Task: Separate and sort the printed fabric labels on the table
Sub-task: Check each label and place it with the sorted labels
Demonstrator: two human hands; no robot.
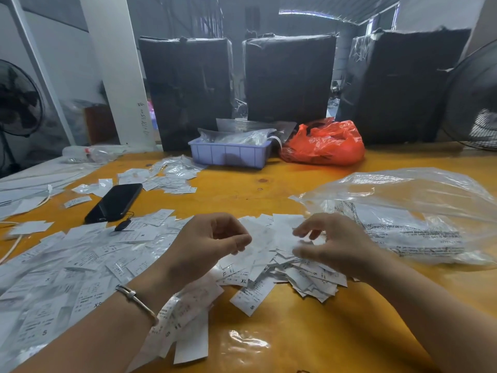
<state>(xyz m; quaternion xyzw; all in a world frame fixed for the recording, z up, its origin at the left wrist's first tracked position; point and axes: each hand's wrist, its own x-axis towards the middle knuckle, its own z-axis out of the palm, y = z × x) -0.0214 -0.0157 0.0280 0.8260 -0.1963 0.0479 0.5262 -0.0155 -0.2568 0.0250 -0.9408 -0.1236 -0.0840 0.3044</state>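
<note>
Bare forearms; a silver bangle (137, 300) circles the left wrist.

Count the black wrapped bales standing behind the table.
3, in a row along the table's far edge: left bale behind the lilac tray, middle bale, right bale behind the red bag. More may sit hidden behind them.

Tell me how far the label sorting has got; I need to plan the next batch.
Early to midway, I'd judge. Done: small groups of labels lie set apart beyond the phone. In hand: the left hand and right hand work at a label over the central pile; the blur hides the grip. Left: that pile and the wide spread of labels at left look unsorted.
</note>
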